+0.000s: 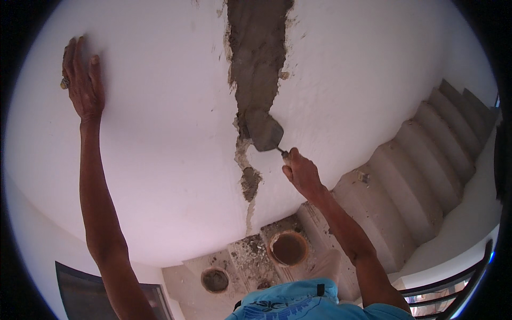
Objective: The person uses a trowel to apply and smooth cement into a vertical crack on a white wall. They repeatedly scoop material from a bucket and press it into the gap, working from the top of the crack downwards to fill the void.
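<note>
My right hand (298, 170) is closed on the handle of a trowel (266, 133), whose blade lies on wet grey mortar (256, 53) filling a long vertical channel in the white wall (165, 133). Below the blade, the channel narrows to a ragged grey patch (249, 184) and a thin crack. My left hand (85, 80) is raised against the wall, well left of the channel, with a small dark object at the outer side of its fingers; what this is, I cannot make out.
Concrete stairs (410, 181) climb to the right along the wall, beside a dark railing (453, 288). Two round containers, one larger (288, 248) and one smaller (215, 280), stand on debris-strewn steps below. A dark panel (80, 288) is at lower left.
</note>
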A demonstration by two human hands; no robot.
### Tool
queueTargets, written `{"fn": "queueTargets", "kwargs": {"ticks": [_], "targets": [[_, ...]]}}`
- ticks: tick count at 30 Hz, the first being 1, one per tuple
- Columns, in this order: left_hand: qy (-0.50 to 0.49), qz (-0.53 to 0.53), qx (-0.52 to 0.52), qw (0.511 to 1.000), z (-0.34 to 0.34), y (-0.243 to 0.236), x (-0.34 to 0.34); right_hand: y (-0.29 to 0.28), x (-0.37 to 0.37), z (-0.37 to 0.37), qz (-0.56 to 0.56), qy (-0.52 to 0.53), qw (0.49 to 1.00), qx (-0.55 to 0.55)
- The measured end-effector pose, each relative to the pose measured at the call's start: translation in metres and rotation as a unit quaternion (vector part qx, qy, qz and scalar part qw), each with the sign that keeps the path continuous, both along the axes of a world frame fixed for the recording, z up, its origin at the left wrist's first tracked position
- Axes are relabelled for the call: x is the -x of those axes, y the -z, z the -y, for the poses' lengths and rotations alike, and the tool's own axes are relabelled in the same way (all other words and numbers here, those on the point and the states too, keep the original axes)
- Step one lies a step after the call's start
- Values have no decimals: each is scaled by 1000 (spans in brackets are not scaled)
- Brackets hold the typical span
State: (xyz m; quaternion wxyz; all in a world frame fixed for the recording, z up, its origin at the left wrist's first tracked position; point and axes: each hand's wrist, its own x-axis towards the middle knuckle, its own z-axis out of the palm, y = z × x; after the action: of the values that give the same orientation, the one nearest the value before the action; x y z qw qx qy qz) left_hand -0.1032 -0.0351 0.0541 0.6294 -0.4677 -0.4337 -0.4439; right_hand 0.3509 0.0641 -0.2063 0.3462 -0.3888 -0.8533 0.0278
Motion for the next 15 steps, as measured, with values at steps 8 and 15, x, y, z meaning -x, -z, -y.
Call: {"fn": "queueTargets", "kwargs": {"ticks": [8, 15], "targets": [[5, 8, -1, 1000, 1, 2, 1, -58, -19, -6, -32, 11, 999, 5], [-23, 9, -3, 1000, 5, 1, -6, -126, -3, -38, -69, 58, 992, -91]]}}
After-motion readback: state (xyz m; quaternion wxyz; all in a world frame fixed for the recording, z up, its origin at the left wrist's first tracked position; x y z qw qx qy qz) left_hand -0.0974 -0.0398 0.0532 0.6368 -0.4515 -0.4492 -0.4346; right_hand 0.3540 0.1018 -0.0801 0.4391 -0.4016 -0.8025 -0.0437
